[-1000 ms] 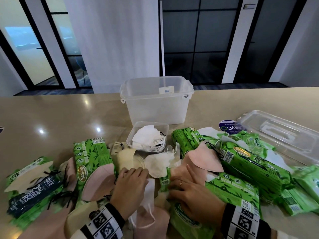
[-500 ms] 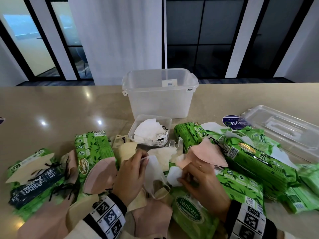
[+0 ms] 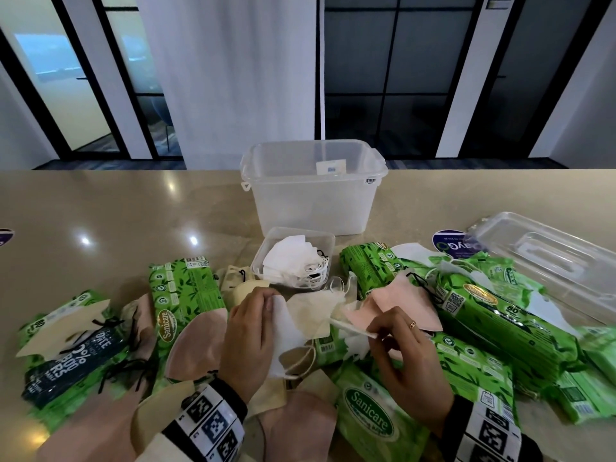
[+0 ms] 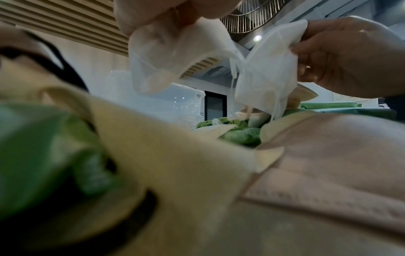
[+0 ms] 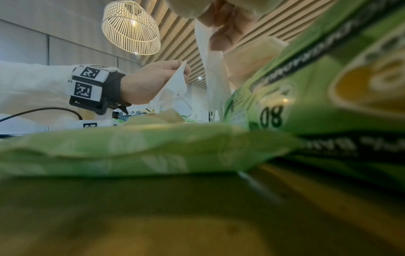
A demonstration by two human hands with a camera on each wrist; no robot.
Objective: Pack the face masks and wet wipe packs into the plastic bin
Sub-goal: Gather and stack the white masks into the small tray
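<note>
Left hand (image 3: 248,341) pinches a white face mask (image 3: 286,338), lifted just above the pile on the tabletop (image 3: 100,215); right hand (image 3: 405,358) pinches a second white mask (image 3: 355,331) just beside it. Plastic bin (image 3: 313,195) stands beyond.

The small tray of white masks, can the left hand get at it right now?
Probably not yet: the left hand grips a white mask. The small tray itself lies open-topped just beyond, uncovered.
</note>
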